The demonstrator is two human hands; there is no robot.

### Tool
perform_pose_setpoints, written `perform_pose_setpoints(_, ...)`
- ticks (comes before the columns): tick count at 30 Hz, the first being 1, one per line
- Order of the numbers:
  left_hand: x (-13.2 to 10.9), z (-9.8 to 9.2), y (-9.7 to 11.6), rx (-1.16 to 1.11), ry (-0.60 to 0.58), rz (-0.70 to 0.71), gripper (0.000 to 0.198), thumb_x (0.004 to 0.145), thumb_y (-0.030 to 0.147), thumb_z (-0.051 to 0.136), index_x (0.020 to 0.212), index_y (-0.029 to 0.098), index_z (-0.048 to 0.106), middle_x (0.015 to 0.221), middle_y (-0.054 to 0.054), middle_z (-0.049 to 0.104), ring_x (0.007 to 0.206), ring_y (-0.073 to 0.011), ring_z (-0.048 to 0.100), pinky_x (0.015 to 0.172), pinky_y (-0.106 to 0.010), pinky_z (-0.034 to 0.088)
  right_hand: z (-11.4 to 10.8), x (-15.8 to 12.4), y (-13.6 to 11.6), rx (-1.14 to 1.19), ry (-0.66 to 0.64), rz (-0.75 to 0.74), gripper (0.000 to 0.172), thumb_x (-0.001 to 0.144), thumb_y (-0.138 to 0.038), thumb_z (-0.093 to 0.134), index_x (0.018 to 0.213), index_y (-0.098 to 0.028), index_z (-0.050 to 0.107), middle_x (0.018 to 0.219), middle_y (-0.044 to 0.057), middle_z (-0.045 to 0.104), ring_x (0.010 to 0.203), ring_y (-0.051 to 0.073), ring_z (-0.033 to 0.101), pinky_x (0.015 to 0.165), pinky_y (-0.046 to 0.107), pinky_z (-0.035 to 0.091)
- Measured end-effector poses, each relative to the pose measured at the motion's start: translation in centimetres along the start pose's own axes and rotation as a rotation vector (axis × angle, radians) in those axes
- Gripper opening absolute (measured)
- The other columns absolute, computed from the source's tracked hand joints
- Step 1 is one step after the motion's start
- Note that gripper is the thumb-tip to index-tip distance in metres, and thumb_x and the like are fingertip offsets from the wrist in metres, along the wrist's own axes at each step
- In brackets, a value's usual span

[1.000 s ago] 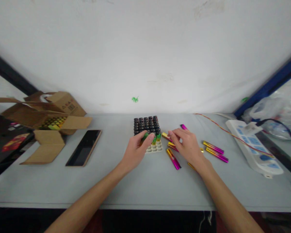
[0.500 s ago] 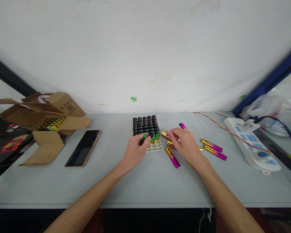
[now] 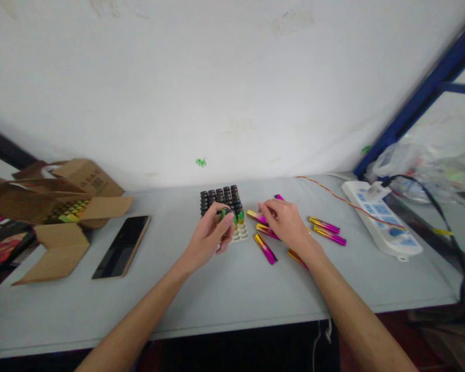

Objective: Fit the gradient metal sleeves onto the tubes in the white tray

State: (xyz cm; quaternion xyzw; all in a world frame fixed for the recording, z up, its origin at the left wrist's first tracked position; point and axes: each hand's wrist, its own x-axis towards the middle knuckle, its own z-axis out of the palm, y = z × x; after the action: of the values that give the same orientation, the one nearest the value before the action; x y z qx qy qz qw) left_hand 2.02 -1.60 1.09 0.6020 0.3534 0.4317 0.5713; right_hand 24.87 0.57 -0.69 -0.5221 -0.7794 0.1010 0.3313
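My left hand is closed around a slim green tube with a black end, partly hidden by the fingers. Just behind it stand rows of black-topped tubes, upright in a white tray whose front holes show. Two of the standing tubes have green and yellow sides. My right hand rests over loose gold and magenta tubes, its fingers curled together. Whether something is pinched in them is hidden. A gold and magenta tube lies by its fingertips, another tube nearer to me.
A dark phone lies left, beside an open cardboard box holding several yellowish tubes. To the right are more gold and magenta tubes, a white power strip with a plugged-in black cable, and a red-yellow wire. A wall rises behind.
The view has shifted and tilted a little. My left hand has turned, its fingers now lifted and curled around the green tube. My right hand stays by the loose tubes.
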Motion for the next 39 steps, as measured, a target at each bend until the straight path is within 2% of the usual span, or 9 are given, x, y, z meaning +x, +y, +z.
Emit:
perform_pose_setpoints(4,0.6,-0.1,1.2,0.058,-0.006,0.130,0.025,0.102,0.045,0.058,0.107,0.021,0.058,0.083,0.000,0.066,0.063,-0.0113,0.063,0.059,-0.025,0.056,-0.3,0.2,0.1,-0.001,0.013,0.015,0.035,0.108,-0.028,0.049,0.077,-0.020,0.063,0.074,0.003,0.067,0.069,0.018,0.060,0.070,0.029,0.038)
perform_pose_setpoints(7,1.3,0.1,1.9,0.189,0.033,0.239,0.019,0.095,0.037,0.071,0.099,0.018,0.071,0.100,-0.006,0.067,0.083,-0.0141,0.068,0.078,-0.028,0.058,-0.4,0.2,0.1,-0.004,0.024,0.016,0.035,0.108,-0.027,0.049,0.076,-0.020,0.062,0.073,0.003,0.066,0.069,0.017,0.060,0.070,0.029,0.037)
perform_pose_setpoints(10,2.1,0.2,2.1,0.281,0.053,0.339,0.014,0.088,0.031,0.079,0.097,0.021,0.079,0.103,-0.007,0.067,0.098,-0.0181,0.067,0.085,-0.029,0.058,-0.4,0.3,0.2,-0.002,0.032,0.028,0.035,0.108,-0.029,0.049,0.077,-0.020,0.061,0.073,0.002,0.065,0.068,0.017,0.060,0.069,0.029,0.037)
perform_pose_setpoints(13,3.1,0.0,1.8,0.393,0.036,0.347,0.016,0.088,0.034,0.079,0.099,0.023,0.080,0.099,-0.007,0.072,0.096,-0.0195,0.068,0.086,-0.032,0.058,-0.4,0.3,0.4,0.001,0.038,0.041,0.035,0.109,-0.029,0.048,0.079,-0.020,0.063,0.074,0.003,0.066,0.069,0.017,0.061,0.070,0.029,0.038)
perform_pose_setpoints(19,4.4,-0.7,1.2,0.796,0.087,0.326,0.027,0.084,0.042,0.081,0.100,0.021,0.077,0.095,-0.004,0.079,0.079,-0.0182,0.070,0.079,-0.032,0.057,-0.4,0.3,0.7,0.009,0.040,0.037,0.037,0.109,-0.032,0.047,0.079,-0.020,0.064,0.075,0.003,0.067,0.071,0.017,0.061,0.072,0.029,0.039)
perform_pose_setpoints(21,4.5,-0.8,1.3,0.889,0.049,0.336,0.022,0.087,0.037,0.077,0.101,0.021,0.078,0.097,-0.003,0.080,0.081,-0.0182,0.071,0.081,-0.031,0.057,-0.4,0.3,0.8,0.010,0.048,0.029,0.036,0.110,-0.031,0.047,0.079,-0.020,0.063,0.075,0.003,0.067,0.071,0.017,0.061,0.072,0.029,0.038)
perform_pose_setpoints(26,4.5,-1.0,1.9,1.037,-0.115,0.438,0.023,0.093,0.026,0.066,0.112,0.021,0.077,0.113,-0.006,0.078,0.103,-0.0215,0.073,0.097,-0.035,0.057,-0.6,0.3,0.7,0.000,0.074,0.023,0.036,0.109,-0.030,0.048,0.077,-0.020,0.061,0.073,0.002,0.064,0.069,0.017,0.058,0.071,0.029,0.036)
perform_pose_setpoints(31,4.7,-1.3,2.5,1.146,-0.219,0.503,0.026,0.094,0.019,0.060,0.113,0.019,0.078,0.114,-0.009,0.073,0.100,-0.0218,0.072,0.092,-0.035,0.059,-0.9,0.4,0.6,-0.013,0.066,0.035,0.036,0.109,-0.030,0.048,0.077,-0.020,0.061,0.072,0.002,0.063,0.068,0.017,0.058,0.071,0.029,0.036)
perform_pose_setpoints(39,5.3,-1.2,4.6,1.175,-0.437,0.467,0.026,0.098,0.016,0.055,0.111,0.020,0.076,0.112,-0.007,0.076,0.101,-0.0214,0.072,0.095,-0.034,0.057,-1.0,0.4,0.7,-0.001,0.056,0.036,0.037,0.110,-0.030,0.046,0.080,-0.019,0.063,0.075,0.003,0.066,0.071,0.017,0.060,0.072,0.029,0.038)
